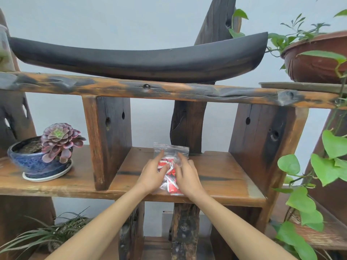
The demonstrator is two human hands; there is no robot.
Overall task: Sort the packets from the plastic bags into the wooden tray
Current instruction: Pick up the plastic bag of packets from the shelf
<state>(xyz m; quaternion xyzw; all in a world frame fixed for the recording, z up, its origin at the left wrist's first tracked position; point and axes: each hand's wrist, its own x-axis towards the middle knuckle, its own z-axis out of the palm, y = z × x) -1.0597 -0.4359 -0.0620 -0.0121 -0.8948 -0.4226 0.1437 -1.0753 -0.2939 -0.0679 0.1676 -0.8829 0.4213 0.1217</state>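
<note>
Clear crinkly zip-top plastic bag [170, 167] of red-white packets [173, 186] on rough wooden shelf [221, 177], zip end pointing away; left hand [153, 174] and right hand [186, 176] both grip it.

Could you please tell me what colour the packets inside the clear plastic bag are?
Red and white packets, seen through the zip bag in the head view.

The shelf board [216, 173] lies open from the front, walled left and right by upright planks [108, 139], roofed by the crossbeam [169, 91], a post [186, 126] behind.
</note>
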